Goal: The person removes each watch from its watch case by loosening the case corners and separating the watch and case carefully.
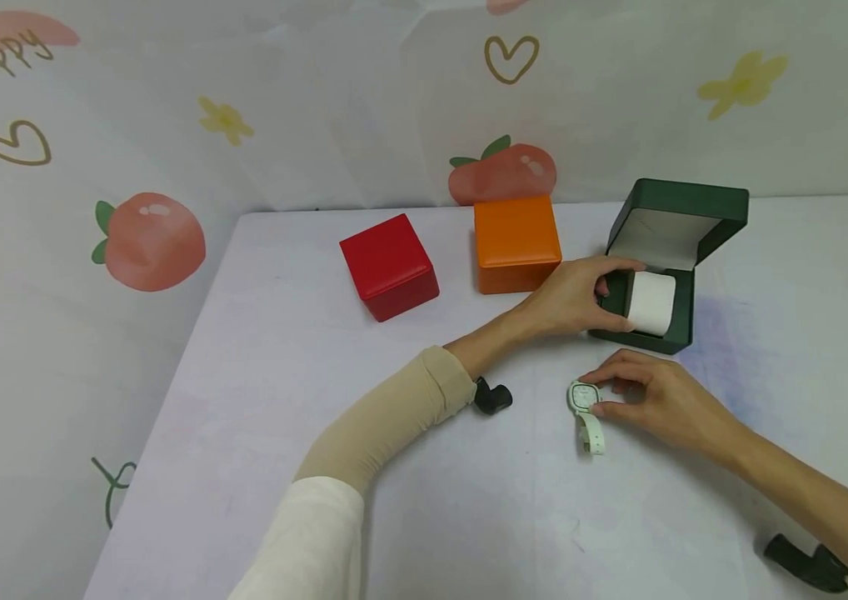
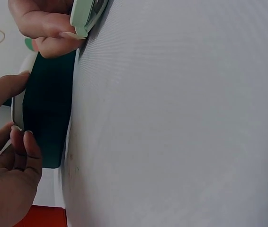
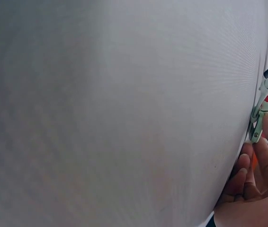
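Note:
A dark green watch box (image 1: 683,312) stands at the back right with its lid raised, and a white watch cushion (image 1: 653,302) sits inside it. My left hand (image 1: 574,296) reaches over the box's left wall and grips the cushion's ends between thumb and fingers. In front of the box, my right hand (image 1: 652,396) pinches a pale green wristwatch (image 1: 586,398) by its case. The watch's dial faces up and its strap hangs unbuckled toward me. In the left wrist view, the box's side wall (image 2: 51,111) hides most of the cushion.
Left of the green box stand a closed orange box (image 1: 517,237) and a closed red box (image 1: 397,271). A patterned wall sheet (image 1: 364,100) rises behind the white table (image 1: 259,358). Black wrist-camera pieces (image 1: 495,398) show beside the left sleeve.

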### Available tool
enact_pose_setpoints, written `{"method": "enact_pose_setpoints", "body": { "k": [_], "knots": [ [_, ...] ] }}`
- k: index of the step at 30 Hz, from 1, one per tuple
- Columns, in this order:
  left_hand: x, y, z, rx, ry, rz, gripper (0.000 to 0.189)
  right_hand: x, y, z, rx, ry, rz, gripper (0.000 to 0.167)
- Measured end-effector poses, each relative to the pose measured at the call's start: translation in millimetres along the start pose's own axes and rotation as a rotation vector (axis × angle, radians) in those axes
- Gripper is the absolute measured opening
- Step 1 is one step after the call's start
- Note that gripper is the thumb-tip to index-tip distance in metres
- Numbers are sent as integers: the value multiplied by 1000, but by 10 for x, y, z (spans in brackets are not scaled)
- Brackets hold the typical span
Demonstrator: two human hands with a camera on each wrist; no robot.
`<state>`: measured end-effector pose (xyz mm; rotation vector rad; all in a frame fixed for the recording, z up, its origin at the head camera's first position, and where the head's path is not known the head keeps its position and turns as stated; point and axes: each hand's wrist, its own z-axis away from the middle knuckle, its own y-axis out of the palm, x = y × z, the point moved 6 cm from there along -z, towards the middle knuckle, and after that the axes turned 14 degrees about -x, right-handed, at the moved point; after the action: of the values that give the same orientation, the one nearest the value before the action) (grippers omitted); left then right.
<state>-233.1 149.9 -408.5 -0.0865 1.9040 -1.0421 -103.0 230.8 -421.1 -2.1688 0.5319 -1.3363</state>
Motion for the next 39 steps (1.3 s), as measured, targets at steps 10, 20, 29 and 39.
{"method": "enact_pose_setpoints", "body": {
  "k": [10,20,29,39],
  "knots": [
    [-35,10,-20,-6,20,-34,69,1,0,0,-2,5,-18,33],
    [-38,36,-34,27,38,-82,69,1,4,5,-12,-15,-8,34],
    [-39,38,-35,9,57,-81,64,-22,4,-2,-3,8,11,33],
    [-56,38,-39,43,48,-113,58,-18,7,-16,0,-13,21,32]
  ]
}}
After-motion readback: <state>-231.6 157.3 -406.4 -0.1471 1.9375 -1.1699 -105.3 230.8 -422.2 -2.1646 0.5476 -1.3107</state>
